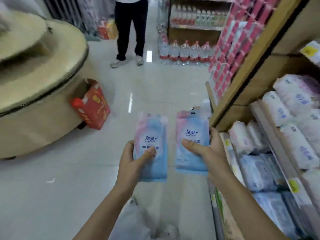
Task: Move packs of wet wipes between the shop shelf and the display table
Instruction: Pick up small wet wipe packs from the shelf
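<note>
I hold two flat blue and pink packs of wet wipes out in front of me over the aisle floor. My left hand grips the left pack by its lower part, thumb across the front. My right hand grips the right pack from its right side, thumb on the front. The shop shelf rises on my right, its lower levels full of soft white and blue packs. The round beige display table stands at the left, blurred by motion.
A red carton leans against the display table's base. A person in dark trousers stands ahead in the aisle. Large water bottles line the floor beyond, below a drinks shelf. Glossy tiled floor lies between table and shelf.
</note>
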Tool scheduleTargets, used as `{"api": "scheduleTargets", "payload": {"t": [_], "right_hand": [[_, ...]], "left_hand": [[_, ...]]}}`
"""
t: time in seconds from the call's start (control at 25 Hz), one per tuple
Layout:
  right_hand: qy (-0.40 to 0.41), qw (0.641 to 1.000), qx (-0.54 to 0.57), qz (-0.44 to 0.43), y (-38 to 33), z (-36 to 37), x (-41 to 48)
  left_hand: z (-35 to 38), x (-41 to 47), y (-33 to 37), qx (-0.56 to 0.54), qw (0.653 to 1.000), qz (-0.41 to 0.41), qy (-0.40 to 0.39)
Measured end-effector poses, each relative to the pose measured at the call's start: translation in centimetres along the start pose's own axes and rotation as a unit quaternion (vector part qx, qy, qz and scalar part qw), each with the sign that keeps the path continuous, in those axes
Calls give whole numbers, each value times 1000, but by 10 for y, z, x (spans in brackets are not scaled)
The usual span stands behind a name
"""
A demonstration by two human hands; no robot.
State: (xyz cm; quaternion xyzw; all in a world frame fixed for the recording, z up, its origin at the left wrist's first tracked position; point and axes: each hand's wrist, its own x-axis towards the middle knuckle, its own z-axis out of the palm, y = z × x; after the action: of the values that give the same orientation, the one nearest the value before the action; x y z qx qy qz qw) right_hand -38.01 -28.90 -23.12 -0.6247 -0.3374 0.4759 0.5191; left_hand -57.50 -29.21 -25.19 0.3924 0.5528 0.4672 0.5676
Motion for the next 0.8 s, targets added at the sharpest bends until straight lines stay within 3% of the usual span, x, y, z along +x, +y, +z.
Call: {"api": "scheduleTargets", "payload": {"t": [0.16, 0.36, 0.6, 0.8], "right_hand": [[-191, 981, -38, 20, 2, 136, 12], [-348, 932, -89, 41, 21, 308, 3], [-414, 899, -107, 89, 38, 457, -11], [-431, 889, -120, 100, 46, 556, 33]], "left_hand": [[-110, -3, 3, -48, 983, 6, 178], [-250, 0, 10, -92, 942, 6, 324], [-380, 26, 30, -103, 907, -17, 407], [-451, 92, 38, -120, 890, -34, 439]]}}
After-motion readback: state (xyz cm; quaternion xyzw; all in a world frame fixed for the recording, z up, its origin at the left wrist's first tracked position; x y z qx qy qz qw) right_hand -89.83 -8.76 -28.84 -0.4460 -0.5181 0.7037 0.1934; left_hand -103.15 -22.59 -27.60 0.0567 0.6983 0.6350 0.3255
